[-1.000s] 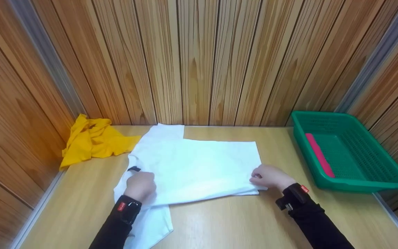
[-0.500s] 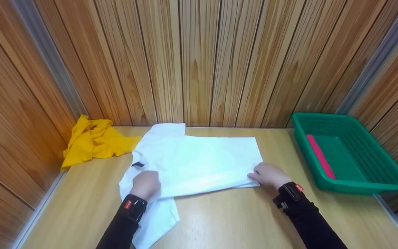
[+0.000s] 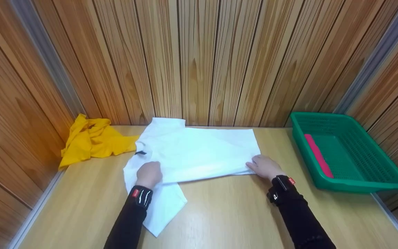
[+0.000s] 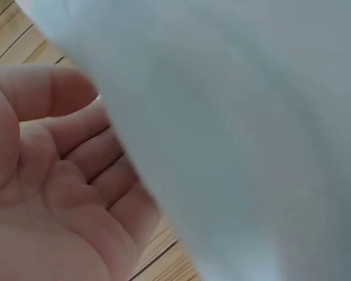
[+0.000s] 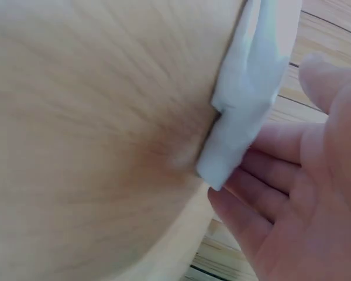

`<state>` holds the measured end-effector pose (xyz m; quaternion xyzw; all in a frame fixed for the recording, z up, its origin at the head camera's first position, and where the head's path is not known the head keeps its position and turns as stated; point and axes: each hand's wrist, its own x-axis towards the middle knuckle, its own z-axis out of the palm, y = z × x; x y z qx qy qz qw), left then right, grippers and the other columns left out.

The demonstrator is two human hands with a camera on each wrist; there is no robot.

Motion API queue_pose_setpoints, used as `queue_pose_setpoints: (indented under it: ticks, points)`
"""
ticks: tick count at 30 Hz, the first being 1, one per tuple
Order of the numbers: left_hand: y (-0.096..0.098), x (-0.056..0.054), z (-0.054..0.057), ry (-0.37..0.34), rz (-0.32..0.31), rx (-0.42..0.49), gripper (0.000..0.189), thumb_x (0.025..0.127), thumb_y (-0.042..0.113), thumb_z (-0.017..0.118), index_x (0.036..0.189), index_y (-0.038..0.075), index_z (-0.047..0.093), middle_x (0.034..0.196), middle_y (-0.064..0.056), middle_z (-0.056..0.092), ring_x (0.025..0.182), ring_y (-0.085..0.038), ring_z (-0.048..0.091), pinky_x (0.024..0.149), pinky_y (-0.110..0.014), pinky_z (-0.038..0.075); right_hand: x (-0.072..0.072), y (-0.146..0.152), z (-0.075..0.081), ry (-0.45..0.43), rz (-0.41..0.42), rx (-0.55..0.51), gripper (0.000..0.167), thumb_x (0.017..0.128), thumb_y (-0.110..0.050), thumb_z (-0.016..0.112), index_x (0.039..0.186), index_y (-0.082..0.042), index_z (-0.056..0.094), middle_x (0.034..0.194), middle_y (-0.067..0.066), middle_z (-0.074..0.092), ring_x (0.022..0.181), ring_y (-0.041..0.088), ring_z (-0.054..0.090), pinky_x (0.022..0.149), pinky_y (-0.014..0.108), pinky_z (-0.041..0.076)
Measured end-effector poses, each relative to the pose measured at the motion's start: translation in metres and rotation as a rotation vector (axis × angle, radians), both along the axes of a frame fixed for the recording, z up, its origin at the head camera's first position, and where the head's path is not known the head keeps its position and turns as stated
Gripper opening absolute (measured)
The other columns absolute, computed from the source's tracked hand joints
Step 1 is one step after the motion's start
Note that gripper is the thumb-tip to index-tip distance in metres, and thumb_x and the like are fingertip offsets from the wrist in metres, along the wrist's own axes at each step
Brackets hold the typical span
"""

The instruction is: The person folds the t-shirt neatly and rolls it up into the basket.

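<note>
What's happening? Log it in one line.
left hand: touching white shirt near collar; right hand: touching opposite end; yellow cloth: crumpled; green basket: holding pink item

At the centre of the head view, the shirt (image 3: 206, 150) is matt, smooth cloth with soft creases. Near nine o'clock, the rag (image 3: 97, 141) is matt cloth too, deeply crumpled. At three, the basket (image 3: 358, 187) is perforated plastic, faintly glossy; the strip (image 3: 318, 155) in it looks matt, its material unclear. The table (image 3: 219, 214) is smooth and wood-grained, with a soft sheen at six. At twelve, the wall (image 3: 199, 62) has striped wood grain, satin-looking. The trims (image 3: 50, 58) at ten and two look like dull metal. The sleeves (image 3: 124, 223) are matt cloth; the bands (image 3: 142, 196) on them show glossy highlights.
</note>
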<state>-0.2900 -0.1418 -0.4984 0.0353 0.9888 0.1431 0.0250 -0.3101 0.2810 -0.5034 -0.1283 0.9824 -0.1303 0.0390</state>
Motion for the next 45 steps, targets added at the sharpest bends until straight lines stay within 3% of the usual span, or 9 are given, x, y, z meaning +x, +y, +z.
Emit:
queue_pose_setpoints:
  ticks: [7,13,16,19,24,28,32,37,45]
  points:
    - [0.002,-0.006,-0.003,-0.026,0.027,0.015,0.023,0.095,0.006,0.056,0.113,-0.004,0.065,0.103,-0.019,0.067,0.100,-0.035,0.063,0.090,-0.049,0.050,-0.001,0.001,-0.002,0.011,0.002,-0.028,0.053,0.104,-0.035,0.046,0.129,0.012,0.053,0.130,0.032,0.055,0.124,0.047,0.050,0.103,0.056,0.038]
    - [-0.002,0.002,-0.005,-0.007,-0.010,0.064,0.034,0.098,0.006,0.052,0.129,-0.004,0.059,0.124,-0.021,0.063,0.117,-0.037,0.058,0.102,-0.050,0.042,0.006,0.008,-0.003,0.009,-0.013,-0.107,0.058,0.103,-0.033,0.050,0.141,0.010,0.044,0.142,0.031,0.046,0.134,0.046,0.040,0.111,0.056,0.029]
    - [-0.007,0.013,-0.004,0.067,-0.045,0.083,0.032,0.097,0.007,0.056,0.127,-0.004,0.061,0.121,-0.020,0.065,0.115,-0.035,0.059,0.101,-0.049,0.043,0.013,0.010,-0.001,0.085,-0.014,-0.123,0.047,0.099,-0.028,0.059,0.134,0.004,0.056,0.132,0.026,0.056,0.126,0.042,0.050,0.105,0.056,0.036]
    - [-0.012,0.029,0.000,0.133,-0.074,0.087,0.027,0.095,0.008,0.063,0.120,-0.002,0.066,0.113,-0.017,0.069,0.108,-0.034,0.063,0.097,-0.048,0.047,0.020,0.009,0.000,0.179,0.015,-0.106,0.029,0.094,-0.021,0.068,0.115,-0.001,0.068,0.110,0.017,0.065,0.108,0.036,0.059,0.094,0.053,0.046]
    - [-0.020,0.061,0.009,0.148,-0.134,0.108,0.022,0.088,0.008,0.072,0.110,0.002,0.072,0.102,-0.012,0.071,0.100,-0.032,0.065,0.092,-0.048,0.049,0.028,0.009,-0.001,0.269,0.068,-0.061,0.013,0.087,-0.013,0.075,0.097,-0.006,0.072,0.092,0.006,0.064,0.090,0.027,0.061,0.081,0.046,0.050]
    - [-0.024,0.082,0.016,0.077,-0.181,0.122,0.017,0.084,0.008,0.076,0.100,0.007,0.073,0.091,-0.005,0.069,0.089,-0.026,0.064,0.084,-0.046,0.050,0.031,0.011,-0.005,0.325,0.105,-0.041,0.014,0.082,-0.008,0.077,0.094,-0.004,0.071,0.090,0.006,0.064,0.086,0.026,0.061,0.077,0.046,0.051]
    - [-0.026,0.093,0.018,0.009,-0.240,0.130,0.010,0.080,0.007,0.078,0.087,0.010,0.072,0.080,0.001,0.064,0.078,-0.021,0.060,0.076,-0.044,0.049,0.032,0.011,-0.008,0.352,0.101,-0.010,0.014,0.080,-0.005,0.077,0.092,-0.005,0.071,0.086,0.005,0.063,0.083,0.026,0.060,0.074,0.045,0.051]
    - [-0.030,0.097,0.012,-0.039,-0.247,0.160,0.009,0.078,0.006,0.076,0.084,0.011,0.072,0.079,0.002,0.063,0.079,-0.022,0.059,0.077,-0.046,0.049,0.031,0.008,-0.010,0.327,0.078,0.046,0.014,0.081,-0.007,0.078,0.093,-0.005,0.072,0.086,0.006,0.064,0.082,0.028,0.061,0.074,0.045,0.051]
    - [-0.032,0.094,0.000,-0.085,-0.200,0.163,0.020,0.077,0.006,0.079,0.096,0.008,0.072,0.086,0.000,0.062,0.085,-0.023,0.058,0.084,-0.048,0.048,0.026,-0.003,-0.012,0.303,0.055,0.086,0.009,0.080,-0.004,0.076,0.087,-0.007,0.071,0.080,0.004,0.061,0.075,0.027,0.060,0.067,0.043,0.050]
